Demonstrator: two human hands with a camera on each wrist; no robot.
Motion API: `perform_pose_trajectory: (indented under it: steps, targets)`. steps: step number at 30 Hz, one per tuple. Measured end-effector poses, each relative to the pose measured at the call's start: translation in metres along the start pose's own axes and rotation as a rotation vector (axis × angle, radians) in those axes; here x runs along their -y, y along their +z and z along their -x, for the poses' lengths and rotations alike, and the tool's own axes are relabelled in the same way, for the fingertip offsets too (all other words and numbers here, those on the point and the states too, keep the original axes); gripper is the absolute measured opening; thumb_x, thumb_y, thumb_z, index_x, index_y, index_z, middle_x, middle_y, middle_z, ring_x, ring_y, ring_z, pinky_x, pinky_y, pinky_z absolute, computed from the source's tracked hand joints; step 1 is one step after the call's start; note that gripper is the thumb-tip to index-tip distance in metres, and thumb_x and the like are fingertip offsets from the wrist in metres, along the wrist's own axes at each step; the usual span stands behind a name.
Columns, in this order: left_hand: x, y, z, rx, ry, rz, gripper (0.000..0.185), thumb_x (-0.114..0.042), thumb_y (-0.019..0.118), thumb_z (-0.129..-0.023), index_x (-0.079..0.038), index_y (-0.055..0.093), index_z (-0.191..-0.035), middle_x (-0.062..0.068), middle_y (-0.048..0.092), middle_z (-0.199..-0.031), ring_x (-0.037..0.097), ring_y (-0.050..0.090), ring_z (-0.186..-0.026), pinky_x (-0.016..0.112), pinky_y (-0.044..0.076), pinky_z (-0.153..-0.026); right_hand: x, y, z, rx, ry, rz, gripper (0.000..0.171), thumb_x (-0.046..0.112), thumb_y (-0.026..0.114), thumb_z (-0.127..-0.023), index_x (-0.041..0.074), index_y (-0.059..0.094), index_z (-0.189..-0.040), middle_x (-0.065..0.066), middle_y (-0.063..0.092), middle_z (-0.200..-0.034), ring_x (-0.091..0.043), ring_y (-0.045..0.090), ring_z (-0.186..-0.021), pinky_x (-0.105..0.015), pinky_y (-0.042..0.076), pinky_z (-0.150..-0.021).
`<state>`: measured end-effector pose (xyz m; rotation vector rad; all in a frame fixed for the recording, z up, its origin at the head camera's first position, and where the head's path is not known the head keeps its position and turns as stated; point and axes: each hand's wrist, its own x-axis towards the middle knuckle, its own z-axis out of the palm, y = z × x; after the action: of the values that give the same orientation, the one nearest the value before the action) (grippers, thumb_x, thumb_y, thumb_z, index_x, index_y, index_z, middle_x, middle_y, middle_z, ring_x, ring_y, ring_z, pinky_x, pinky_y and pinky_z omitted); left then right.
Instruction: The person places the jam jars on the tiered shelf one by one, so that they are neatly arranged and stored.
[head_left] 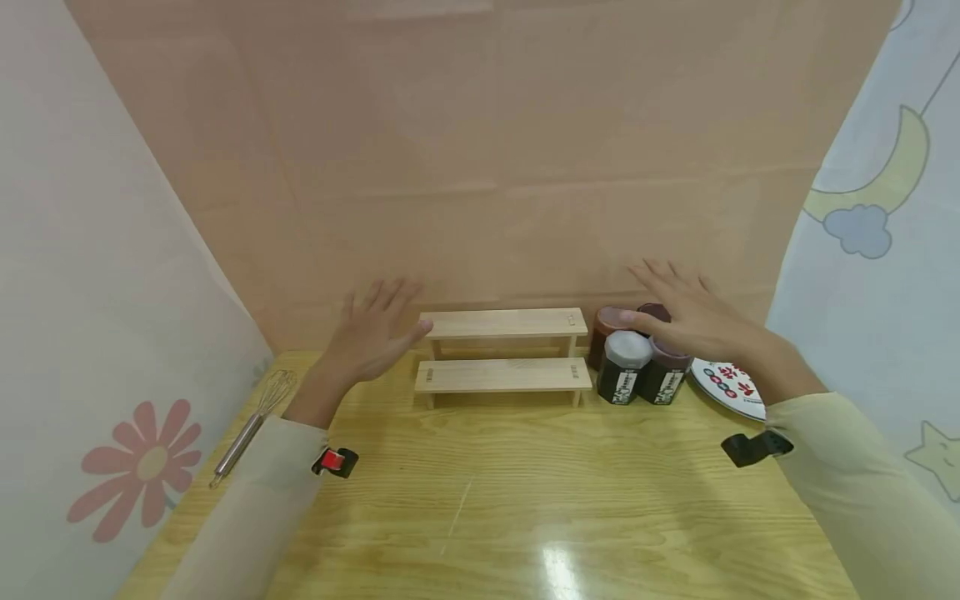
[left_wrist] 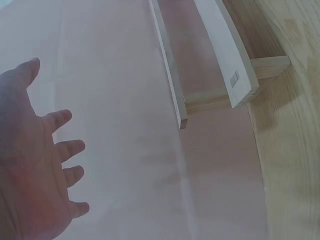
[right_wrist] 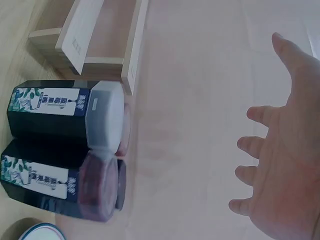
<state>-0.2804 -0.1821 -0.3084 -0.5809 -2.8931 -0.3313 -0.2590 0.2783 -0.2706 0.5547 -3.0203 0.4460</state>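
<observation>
My left hand [head_left: 372, 337] is spread in the air beside the left end of a two-step wooden rack [head_left: 504, 376], thumb toward it and nothing held. In the left wrist view its fingers [left_wrist: 70, 150] are apart, with the rack [left_wrist: 225, 55] off to the right. My right hand [head_left: 690, 317], also spread and holding nothing, overlaps a cluster of several dark jars in the head view. One jar has a white lid [head_left: 628, 348]; a purple-lidded jar [head_left: 663, 375] stands beside it. The right wrist view shows a gap between the hand [right_wrist: 285, 160] and the labelled jars [right_wrist: 55, 107].
A metal whisk [head_left: 255, 421] lies along the table's left side. A plate with red patterns [head_left: 726, 387] sits right of the jars, partly behind the right forearm. A tan sheet [head_left: 480, 167] hangs behind the wood-grain table [head_left: 480, 483], and patterned white panels flank it.
</observation>
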Motion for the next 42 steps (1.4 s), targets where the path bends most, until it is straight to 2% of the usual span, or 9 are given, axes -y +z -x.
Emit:
perform_pose_trajectory:
  steps: [6, 16, 20, 25, 26, 30, 36, 39, 42]
  targets:
    - [0.010, 0.009, 0.008, -0.075, -0.033, 0.128, 0.072, -0.063, 0.039, -0.105, -0.031, 0.020, -0.166, 0.008, 0.023, -0.173, 0.040, 0.019, -0.159, 0.071, 0.012, -0.125, -0.018, 0.005, 0.009, -0.037, -0.031, -0.078, 0.083, 0.054, 0.048, -0.105, 0.025, 0.003, -0.168, -0.016, -0.001, -0.175, -0.046, -0.007, -0.160, -0.074, -0.003, -0.122]
    - [0.022, 0.054, 0.022, -0.106, -0.087, 0.423, 0.072, -0.061, 0.042, -0.106, -0.015, 0.037, -0.160, 0.013, 0.038, -0.165, 0.041, 0.034, -0.152, 0.068, 0.030, -0.120, -0.039, 0.024, 0.026, -0.073, -0.008, -0.271, 0.076, 0.044, 0.049, -0.107, 0.027, 0.007, -0.168, -0.017, 0.001, -0.175, -0.049, -0.004, -0.159, -0.080, 0.003, -0.118]
    - [0.025, 0.072, 0.030, -0.115, -0.118, 0.569, 0.066, -0.054, 0.046, -0.107, -0.018, 0.035, -0.161, 0.014, 0.041, -0.161, 0.041, 0.041, -0.145, 0.067, 0.039, -0.113, -0.049, 0.038, 0.031, -0.094, 0.001, -0.364, 0.076, 0.040, 0.052, -0.107, 0.026, 0.009, -0.168, -0.015, 0.004, -0.175, -0.048, 0.004, -0.159, -0.078, 0.023, -0.114]
    - [0.026, 0.094, 0.037, -0.138, -0.154, 0.679, 0.059, -0.048, 0.048, -0.108, -0.020, 0.037, -0.159, 0.016, 0.046, -0.155, 0.040, 0.043, -0.141, 0.065, 0.038, -0.114, -0.058, 0.053, 0.036, -0.151, -0.020, -0.425, 0.066, 0.032, 0.055, -0.107, 0.037, 0.021, -0.164, -0.013, 0.023, -0.171, -0.046, 0.023, -0.153, -0.073, 0.032, -0.109]
    - [0.026, 0.099, 0.037, -0.146, -0.159, 0.690, 0.059, -0.047, 0.049, -0.108, -0.018, 0.038, -0.158, 0.017, 0.046, -0.155, 0.040, 0.044, -0.141, 0.064, 0.038, -0.115, -0.060, 0.056, 0.038, -0.161, -0.022, -0.434, 0.066, 0.031, 0.056, -0.107, 0.040, 0.023, -0.163, -0.014, 0.026, -0.169, -0.046, 0.023, -0.153, -0.076, 0.022, -0.113]
    - [0.028, 0.114, 0.038, -0.160, -0.173, 0.735, 0.055, -0.042, 0.049, -0.109, -0.013, 0.042, -0.155, 0.019, 0.048, -0.153, 0.040, 0.046, -0.140, 0.060, 0.039, -0.117, -0.072, 0.068, 0.043, -0.155, 0.045, -0.438, 0.071, 0.037, 0.055, -0.107, 0.044, 0.014, -0.164, -0.018, 0.019, -0.172, -0.052, 0.018, -0.154, -0.081, 0.021, -0.109]
    - [0.030, 0.130, 0.034, -0.181, -0.229, 0.827, 0.048, -0.035, 0.052, -0.109, -0.013, 0.049, -0.151, 0.018, 0.052, -0.150, 0.038, 0.050, -0.138, 0.057, 0.041, -0.116, -0.089, 0.087, 0.042, -0.167, 0.126, -0.422, 0.079, 0.044, 0.056, -0.105, 0.024, 0.012, -0.168, -0.028, 0.022, -0.168, -0.060, 0.020, -0.150, -0.083, 0.023, -0.106]
    - [0.032, 0.138, 0.033, -0.188, -0.290, 0.895, 0.046, -0.033, 0.052, -0.109, -0.011, 0.051, -0.149, 0.017, 0.055, -0.149, 0.035, 0.051, -0.138, 0.055, 0.042, -0.117, -0.093, 0.094, 0.041, -0.176, 0.157, -0.440, 0.083, 0.044, 0.058, -0.104, 0.013, 0.014, -0.167, -0.032, 0.031, -0.163, -0.061, 0.030, -0.145, -0.074, 0.036, -0.106]
    - [0.033, 0.145, 0.033, -0.186, -0.336, 0.978, 0.043, -0.029, 0.052, -0.109, -0.007, 0.054, -0.146, 0.016, 0.057, -0.147, 0.032, 0.052, -0.138, 0.052, 0.043, -0.116, -0.096, 0.101, 0.038, -0.194, 0.184, -0.461, 0.085, 0.042, 0.062, -0.103, 0.007, 0.017, -0.165, -0.035, 0.038, -0.156, -0.060, 0.041, -0.138, -0.040, 0.054, -0.096]
